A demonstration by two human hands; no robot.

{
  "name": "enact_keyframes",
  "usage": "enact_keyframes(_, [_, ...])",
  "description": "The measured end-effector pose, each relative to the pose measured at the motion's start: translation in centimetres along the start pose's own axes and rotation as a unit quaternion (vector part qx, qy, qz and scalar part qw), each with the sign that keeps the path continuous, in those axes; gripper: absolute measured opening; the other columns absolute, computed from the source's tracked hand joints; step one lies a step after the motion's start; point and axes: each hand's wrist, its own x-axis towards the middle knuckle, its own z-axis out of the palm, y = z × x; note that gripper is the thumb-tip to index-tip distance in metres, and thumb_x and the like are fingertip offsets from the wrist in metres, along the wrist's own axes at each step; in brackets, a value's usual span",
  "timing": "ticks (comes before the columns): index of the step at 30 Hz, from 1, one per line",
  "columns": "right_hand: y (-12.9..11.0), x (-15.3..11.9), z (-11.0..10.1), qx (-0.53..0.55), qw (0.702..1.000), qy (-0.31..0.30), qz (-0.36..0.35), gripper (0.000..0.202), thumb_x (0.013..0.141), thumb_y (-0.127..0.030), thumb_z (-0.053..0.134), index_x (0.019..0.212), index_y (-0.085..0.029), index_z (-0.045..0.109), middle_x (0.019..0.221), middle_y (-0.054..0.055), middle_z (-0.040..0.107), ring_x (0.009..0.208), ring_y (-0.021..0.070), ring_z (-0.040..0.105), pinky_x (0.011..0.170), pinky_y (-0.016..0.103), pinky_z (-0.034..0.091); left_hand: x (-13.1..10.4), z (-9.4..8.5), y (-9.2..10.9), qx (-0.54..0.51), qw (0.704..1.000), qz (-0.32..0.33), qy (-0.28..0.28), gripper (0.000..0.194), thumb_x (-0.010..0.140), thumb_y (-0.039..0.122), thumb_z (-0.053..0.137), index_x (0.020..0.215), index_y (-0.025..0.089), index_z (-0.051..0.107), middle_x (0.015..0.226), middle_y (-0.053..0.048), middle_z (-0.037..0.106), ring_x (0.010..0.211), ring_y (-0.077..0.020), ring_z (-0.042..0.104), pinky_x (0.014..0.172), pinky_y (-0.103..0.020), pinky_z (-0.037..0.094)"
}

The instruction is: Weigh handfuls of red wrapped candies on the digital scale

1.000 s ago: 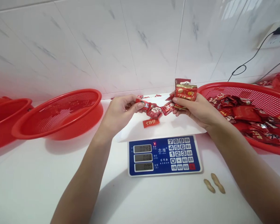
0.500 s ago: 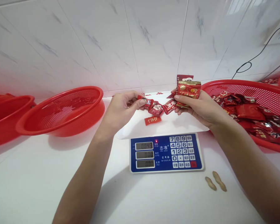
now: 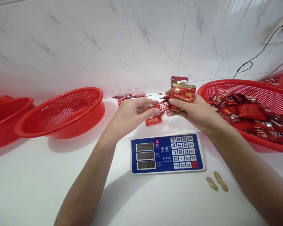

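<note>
Several red and gold candy packets [image 3: 184, 92] are fanned out in my right hand [image 3: 194, 110], its thumb pressed over them. My left hand [image 3: 134, 114] reaches in over the white scale pan [image 3: 176, 126], thumb and fingers closing around small red wrapped candies [image 3: 163, 106] that touch the right hand's fingers. A flat red packet with gold lettering [image 3: 153, 121] lies on the pan under my left thumb. In front of the pan is the blue panel of the digital scale [image 3: 167, 154], its top display lit. My left fingertips are partly hidden.
At the right, a red mesh basket [image 3: 226, 84] holds many wrapped candies. Two more red baskets [image 3: 61, 128] stand at the left. Other red packets [image 3: 124, 98] lie behind my left hand. Two peanuts [image 3: 216, 181] rest at the front right. A black cable [image 3: 261, 51] hangs by the tiled wall.
My left hand has moved right, toward the right hand and the candies between them. The right hand with its packets has shifted slightly left. Red packets behind the left hand now show.
</note>
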Motion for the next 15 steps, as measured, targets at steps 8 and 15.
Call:
enact_keyframes(8, [-0.04,-0.31,0.29,0.011,1.0,-0.01,0.013,0.016,0.081,-0.015,0.077,0.096,-0.016,0.071,0.089,0.003,0.074,0.074,0.0133,0.072,0.077,0.029,0.065,0.26,1.01,-0.45,-0.07,0.997,-0.025,-0.002,0.025,0.081,0.034,0.081,0.102,0.021,0.074,0.088,-0.003,0.078,0.08,-0.0196,0.073,0.071,-0.03,0.056])
enact_keyframes(15, [-0.64,0.02,-0.67,-0.042,0.998,0.029,-0.027,0.021,0.081,-0.021,0.078,0.099,-0.018,0.069,0.096,0.002,0.071,0.075,0.0131,0.07,0.064,0.026,0.062,0.72,0.99,-0.77,-0.102,0.991,-0.008,0.089,0.016,0.081,0.021,0.077,0.095,0.018,0.07,0.078,-0.001,0.076,0.074,-0.0164,0.07,0.075,-0.029,0.054])
